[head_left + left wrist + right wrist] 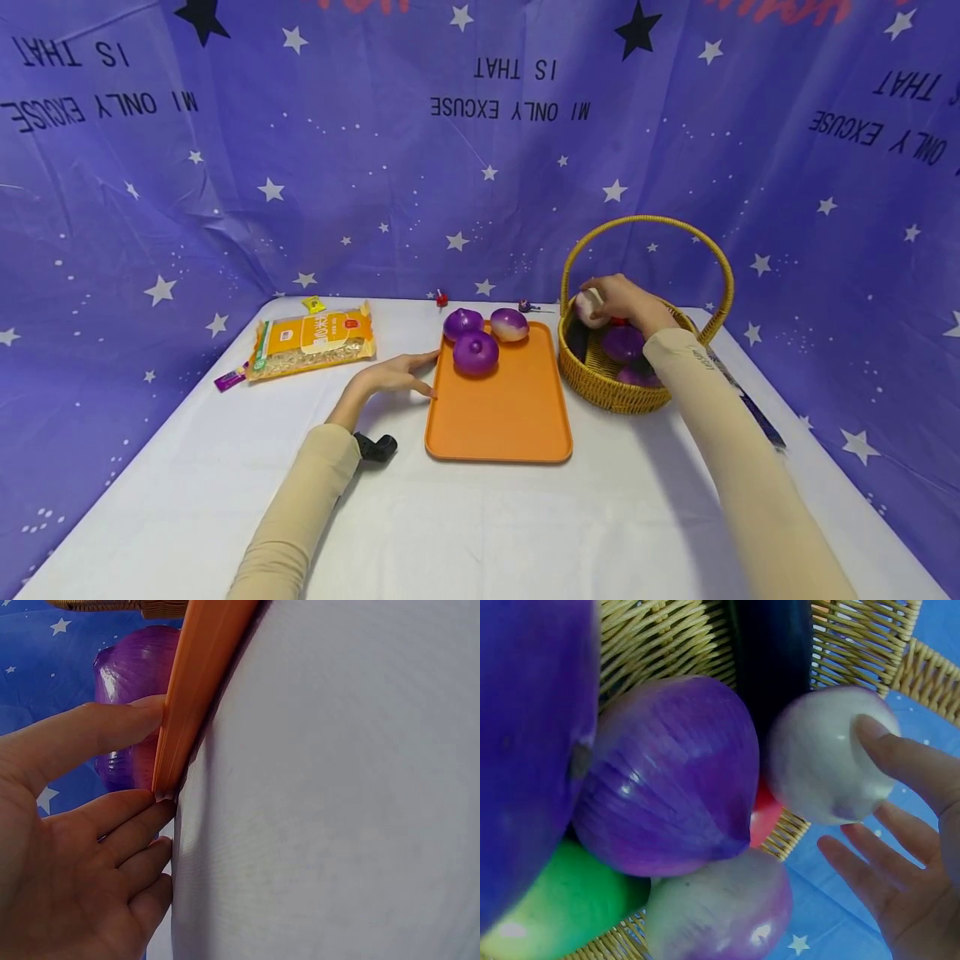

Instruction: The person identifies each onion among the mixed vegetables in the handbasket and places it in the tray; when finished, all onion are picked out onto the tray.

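My right hand [621, 298] pinches a white-and-purple onion [829, 754] at the left rim of the wicker basket [615, 400], thumb on one side and fingertips on the other. Inside the basket lie purple onions [671, 776], a dark eggplant [774, 656], a green item [570, 900] and a red thing mostly hidden. My left hand [392, 375] touches the left edge of the orange tray [498, 425], its fingers fairly straight and the thumb set apart from them. Two purple onions [476, 353] and a purple-and-white onion [509, 325] rest at the tray's far end.
A bag of grain [311, 343] lies at the back left, with a yellow packet [313, 304] and a purple packet [231, 377] beside it. Two lollipops [442, 299] are at the table's back edge. The basket's tall handle [647, 219] arches over it.
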### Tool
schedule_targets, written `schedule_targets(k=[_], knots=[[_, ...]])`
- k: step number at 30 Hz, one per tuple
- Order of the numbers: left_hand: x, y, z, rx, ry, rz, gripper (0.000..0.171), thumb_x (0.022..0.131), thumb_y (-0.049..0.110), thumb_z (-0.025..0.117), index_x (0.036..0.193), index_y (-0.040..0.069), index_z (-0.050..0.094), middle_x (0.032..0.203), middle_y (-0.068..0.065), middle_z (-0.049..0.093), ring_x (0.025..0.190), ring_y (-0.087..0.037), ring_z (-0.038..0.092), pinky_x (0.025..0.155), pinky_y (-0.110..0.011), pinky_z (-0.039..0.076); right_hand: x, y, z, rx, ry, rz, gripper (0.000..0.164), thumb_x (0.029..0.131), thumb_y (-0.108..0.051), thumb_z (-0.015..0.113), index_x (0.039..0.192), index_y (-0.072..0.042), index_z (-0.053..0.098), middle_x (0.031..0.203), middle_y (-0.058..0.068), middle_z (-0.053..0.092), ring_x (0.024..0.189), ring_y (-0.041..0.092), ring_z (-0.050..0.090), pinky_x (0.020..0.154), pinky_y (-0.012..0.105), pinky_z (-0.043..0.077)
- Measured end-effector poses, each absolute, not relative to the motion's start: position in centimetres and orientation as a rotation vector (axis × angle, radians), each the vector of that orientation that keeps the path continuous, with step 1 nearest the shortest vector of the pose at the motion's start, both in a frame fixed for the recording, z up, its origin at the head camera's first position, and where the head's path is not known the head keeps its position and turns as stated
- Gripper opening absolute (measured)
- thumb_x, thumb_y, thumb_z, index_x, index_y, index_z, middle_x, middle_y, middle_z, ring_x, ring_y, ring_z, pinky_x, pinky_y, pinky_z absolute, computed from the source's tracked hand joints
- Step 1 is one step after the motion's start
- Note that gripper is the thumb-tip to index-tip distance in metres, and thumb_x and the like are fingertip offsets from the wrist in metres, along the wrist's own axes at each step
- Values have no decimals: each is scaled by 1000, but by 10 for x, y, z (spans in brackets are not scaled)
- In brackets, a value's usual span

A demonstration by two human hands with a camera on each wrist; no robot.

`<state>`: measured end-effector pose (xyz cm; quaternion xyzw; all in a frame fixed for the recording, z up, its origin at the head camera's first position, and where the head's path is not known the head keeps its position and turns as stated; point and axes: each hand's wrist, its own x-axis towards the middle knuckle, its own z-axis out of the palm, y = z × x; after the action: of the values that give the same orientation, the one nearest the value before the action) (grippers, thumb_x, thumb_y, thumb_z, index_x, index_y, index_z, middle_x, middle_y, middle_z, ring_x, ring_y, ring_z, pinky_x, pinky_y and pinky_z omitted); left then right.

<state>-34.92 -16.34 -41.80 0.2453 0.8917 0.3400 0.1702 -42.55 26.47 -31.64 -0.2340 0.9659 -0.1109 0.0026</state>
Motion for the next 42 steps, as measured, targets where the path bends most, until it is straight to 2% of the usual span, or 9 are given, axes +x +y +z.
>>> schedule_targets(k=[6, 15, 21, 27, 33, 42], knots=[[-351, -162, -420, 715, 2515, 1000, 89, 82, 24, 74, 151, 1, 24, 155, -18, 25, 143, -36, 19, 117, -50, 13, -428, 266, -318, -739, 3057, -314, 57, 76, -8, 78, 128, 2, 58, 123, 31, 57, 119, 51, 45, 98, 57, 39], [-351, -163, -419, 691, 2523, 983, 91, 81, 28, 75, 152, 4, 24, 155, -17, 25, 143, -36, 19, 116, -51, 13, -410, 271, -310, -786, 3035, -472, 53, 81, -6, 75, 131, -2, 58, 123, 25, 60, 106, 38, 55, 87, 50, 47], [-352, -164, -418, 680, 2529, 979, 91, 81, 28, 75, 152, 5, 24, 155, -17, 26, 143, -36, 20, 116, -52, 14, -386, 267, -299, -920, 3068, -511, 54, 80, -7, 77, 131, -6, 59, 111, 17, 65, 85, 28, 54, 71, 41, 48], [-353, -165, -419, 671, 2531, 964, 90, 80, 29, 75, 152, 6, 25, 155, -16, 26, 143, -36, 20, 116, -51, 14, -359, 255, -297, -1063, 3076, -570, 55, 80, -6, 78, 131, -5, 59, 108, 16, 66, 72, 27, 52, 63, 35, 46], [-354, -166, -422, 684, 2535, 966, 90, 81, 29, 75, 152, 5, 25, 155, -17, 25, 143, -36, 20, 116, -51, 14, -340, 233, -305, -1210, 3069, -690, 56, 80, -7, 78, 133, -7, 58, 116, 14, 65, 80, 26, 55, 68, 36, 49], [-354, -165, -423, 692, 2535, 959, 90, 81, 29, 74, 152, 4, 24, 155, -18, 25, 143, -36, 20, 116, -51, 15, -337, 191, -332, -1358, 3007, -689, 55, 78, -9, 80, 130, -6, 60, 124, 13, 64, 90, 25, 59, 77, 37, 51]])
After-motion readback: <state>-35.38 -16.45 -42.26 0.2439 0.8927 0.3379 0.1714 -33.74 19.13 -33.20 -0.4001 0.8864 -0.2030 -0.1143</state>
